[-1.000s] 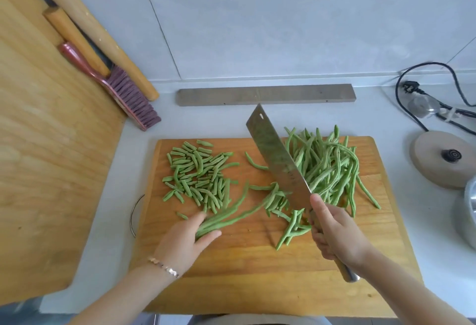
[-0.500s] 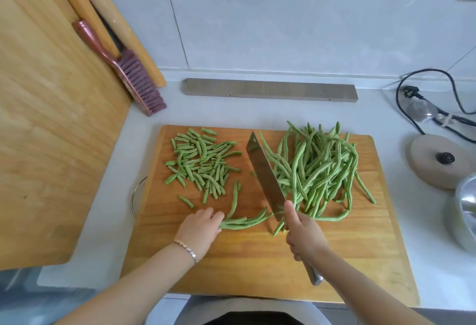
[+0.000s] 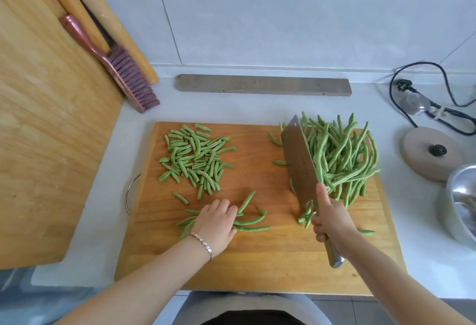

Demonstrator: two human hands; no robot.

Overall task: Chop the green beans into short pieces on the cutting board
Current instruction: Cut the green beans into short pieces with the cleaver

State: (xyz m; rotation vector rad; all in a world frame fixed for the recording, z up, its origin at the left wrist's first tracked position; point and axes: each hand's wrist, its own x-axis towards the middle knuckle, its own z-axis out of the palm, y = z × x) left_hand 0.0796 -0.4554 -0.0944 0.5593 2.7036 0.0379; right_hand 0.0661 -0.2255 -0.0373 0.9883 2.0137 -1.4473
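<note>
Left hand [image 3: 216, 226]: fingers flat, pressing long green beans [image 3: 251, 228]; beans run left-right
Right hand [image 3: 332, 224]: fingers clenched round broad steel cleaver [image 3: 300, 165]; blade points away from person

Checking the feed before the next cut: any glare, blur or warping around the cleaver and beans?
Head view: soft, even light, faint shadows; the cleaver shows a dull sheen, no glare; whole beans and cut pieces look sharp; wide-angle distortion bows the cutting board edges; the steel bowl at the right edge carries bright reflections.
</note>
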